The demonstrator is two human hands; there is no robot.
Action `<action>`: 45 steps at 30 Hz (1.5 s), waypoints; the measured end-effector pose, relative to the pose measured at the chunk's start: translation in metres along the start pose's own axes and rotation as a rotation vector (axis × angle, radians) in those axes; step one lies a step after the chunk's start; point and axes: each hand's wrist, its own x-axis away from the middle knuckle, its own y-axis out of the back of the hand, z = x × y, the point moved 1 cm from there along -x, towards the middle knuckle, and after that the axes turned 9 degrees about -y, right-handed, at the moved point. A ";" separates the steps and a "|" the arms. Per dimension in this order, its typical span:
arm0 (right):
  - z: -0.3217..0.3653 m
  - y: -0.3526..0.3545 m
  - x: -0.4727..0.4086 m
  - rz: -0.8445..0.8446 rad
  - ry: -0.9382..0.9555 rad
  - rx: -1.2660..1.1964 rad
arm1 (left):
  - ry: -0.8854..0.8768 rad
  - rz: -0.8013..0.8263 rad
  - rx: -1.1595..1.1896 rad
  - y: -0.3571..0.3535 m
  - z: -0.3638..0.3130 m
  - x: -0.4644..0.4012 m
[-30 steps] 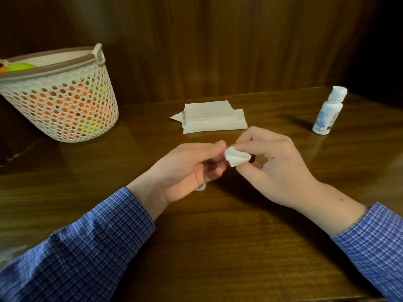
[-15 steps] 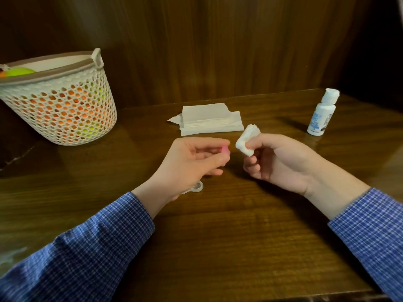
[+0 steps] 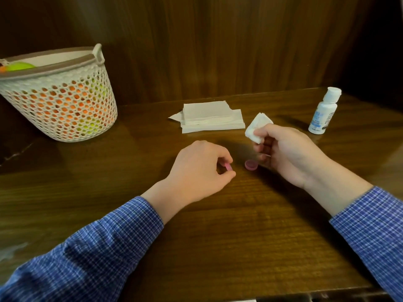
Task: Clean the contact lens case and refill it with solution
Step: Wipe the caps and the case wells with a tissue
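My left hand [image 3: 200, 168] rests low on the wooden table [image 3: 218, 236] and pinches a small pink piece of the contact lens case [image 3: 228, 166] between thumb and fingertips; the rest of the case is hidden under the hand. A round pink cap [image 3: 251, 165] lies open side up on the table just right of it, near my right hand's lower fingers. My right hand [image 3: 287, 153] holds a crumpled white tissue [image 3: 257, 129] between thumb and forefinger, raised a little above the table. The white solution bottle [image 3: 322, 112] stands capped at the far right.
A stack of folded white tissues [image 3: 209, 116] lies at the back middle of the table. A white perforated basket [image 3: 61, 94] with orange and green things inside stands at the back left. Dark wood panelling rises behind the table.
My hands have drawn apart: the tissue has come off the pink piece, and my left hand has sunk to the table with it. A pink cap now shows on the table.
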 end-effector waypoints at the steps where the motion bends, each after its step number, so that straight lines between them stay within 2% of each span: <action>1: -0.001 0.000 -0.001 0.002 0.001 0.010 | -0.002 0.005 -0.001 -0.001 0.001 0.000; 7: 0.000 0.000 0.000 0.013 0.014 0.027 | 0.036 0.020 0.078 0.000 0.002 -0.006; 11: -0.001 0.000 -0.001 0.023 0.048 0.032 | 0.005 0.058 0.011 0.011 0.001 -0.006; 14: -0.001 -0.001 0.001 0.032 0.094 0.083 | 0.016 -0.077 0.166 0.038 0.013 0.006; 16: -0.005 -0.002 0.002 0.008 0.148 0.177 | 0.009 -0.112 0.245 0.056 0.030 0.024; 19: -0.012 -0.007 0.004 -0.098 0.388 0.471 | -0.013 0.072 0.216 0.065 0.051 0.055; 22: -0.020 -0.023 0.009 -0.016 0.627 0.716 | -0.011 0.220 0.145 0.060 0.061 0.070; 26: -0.036 -0.053 0.008 0.092 0.753 0.929 | -0.020 0.254 0.152 0.060 0.069 0.070; 29: -0.043 -0.076 0.004 0.091 0.810 1.065 | -0.020 0.269 0.201 0.060 0.069 0.069; 33: -0.048 -0.090 0.002 0.226 0.819 1.126 | 0.008 0.218 0.255 0.060 0.067 0.073; 38: -0.048 -0.084 0.006 0.399 0.686 1.099 | 0.043 0.136 0.267 0.061 0.059 0.078; 45: -0.039 -0.083 0.014 0.430 0.542 1.130 | 0.109 0.052 0.279 0.057 0.047 0.081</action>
